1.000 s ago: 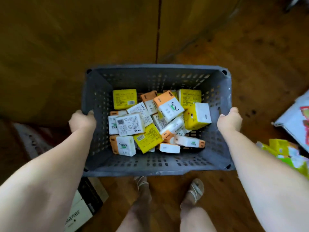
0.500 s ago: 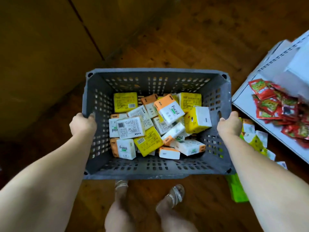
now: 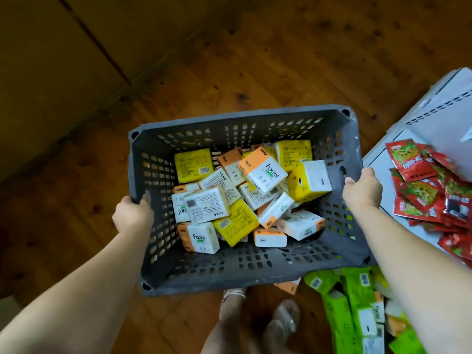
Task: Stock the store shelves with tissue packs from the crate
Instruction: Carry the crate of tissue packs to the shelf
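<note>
Head view: a brown wooden floor (image 3: pixel 255 60) fills most of the scene. Above it hangs a grey perforated plastic crate (image 3: pixel 229 274), carried by its two short sides. To the right lies a white shelf (image 3: pixel 439 108) scattered with red snack sachets (image 3: pixel 429 190). Green tissue packs (image 3: pixel 357 290) lie at near right, under the crate's corner. Inside the crate sits a loose heap of tissue packs (image 3: pixel 245 208), yellow ones and orange-and-white ones marked "Facial", tumbled at all angles. The left hand (image 3: pixel 131 213) grips the left rim, its fingers curled over the edge. The right hand (image 3: pixel 362 187) clasps the right rim, thumb on top. Sandalled feet (image 3: pixel 283 320) show below.
</note>
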